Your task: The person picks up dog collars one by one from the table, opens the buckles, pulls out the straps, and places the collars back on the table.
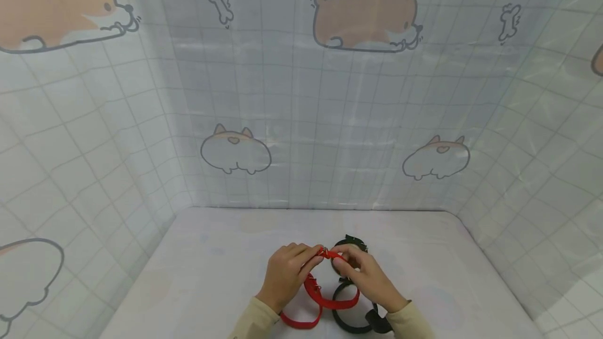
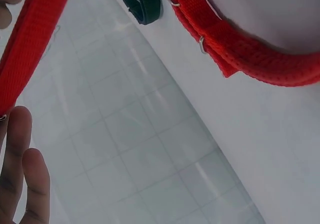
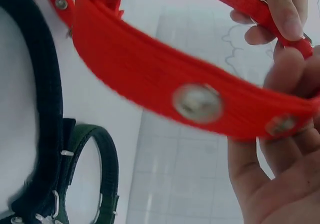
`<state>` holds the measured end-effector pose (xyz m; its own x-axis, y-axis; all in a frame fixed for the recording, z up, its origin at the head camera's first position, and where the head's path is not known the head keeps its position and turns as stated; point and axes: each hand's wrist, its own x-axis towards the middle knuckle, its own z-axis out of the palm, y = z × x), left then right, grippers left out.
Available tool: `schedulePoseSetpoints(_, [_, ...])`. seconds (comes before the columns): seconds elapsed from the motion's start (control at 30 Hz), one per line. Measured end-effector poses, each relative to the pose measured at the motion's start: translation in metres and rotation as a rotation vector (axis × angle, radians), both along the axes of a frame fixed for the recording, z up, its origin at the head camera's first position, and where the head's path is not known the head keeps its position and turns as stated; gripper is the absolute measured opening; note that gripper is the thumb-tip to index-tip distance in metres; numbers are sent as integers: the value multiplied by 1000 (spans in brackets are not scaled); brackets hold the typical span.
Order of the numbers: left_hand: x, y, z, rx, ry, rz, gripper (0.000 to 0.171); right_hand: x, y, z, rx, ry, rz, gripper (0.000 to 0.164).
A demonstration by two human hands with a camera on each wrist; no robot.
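Observation:
Both hands hold a red collar (image 1: 332, 303) above the table, its loop hanging down between them. My left hand (image 1: 289, 271) pinches the collar near its metal buckle. On the other side, my right hand (image 1: 369, 276) grips the strap between thumb and fingers. The right wrist view shows the collar's broad band (image 3: 150, 78) up close, with round metal studs, and the left thumb pressing on the narrow strap. A second red collar (image 1: 301, 324) lies on the table below the left hand; in the left wrist view this red collar (image 2: 260, 68) shows metal rings.
Beneath and behind the right hand lie a dark green collar (image 1: 355, 241) and a blackish collar (image 1: 348, 328). They lie close together in the right wrist view, the green collar (image 3: 111, 159) beside the dark collar (image 3: 47, 83). A patterned curtain (image 1: 301, 93) surrounds the white table (image 1: 207, 255).

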<state>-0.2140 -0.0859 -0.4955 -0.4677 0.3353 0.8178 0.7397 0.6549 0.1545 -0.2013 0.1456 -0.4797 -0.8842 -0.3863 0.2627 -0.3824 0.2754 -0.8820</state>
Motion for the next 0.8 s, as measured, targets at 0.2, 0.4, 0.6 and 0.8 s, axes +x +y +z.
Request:
schedulePoseSetpoints(0.2, [0, 0, 1, -3, -8, -7, 27, 0, -4, 0, 29, -4, -71, 22])
schedulePoseSetpoints(0.4, [2, 2, 4, -11, -8, -20, 25, -1, -7, 2, 50, 39, -115, 20])
schedulePoseSetpoints(0.6, [-2, -3, 3, -16, -3, 10, 26, -2, 1, 6, 59, 0, -31, 22])
schedulePoseSetpoints(0.8, [-7, -14, 4, 23, -19, 51, 27, -5, 8, 8, 101, -21, -40, 24])
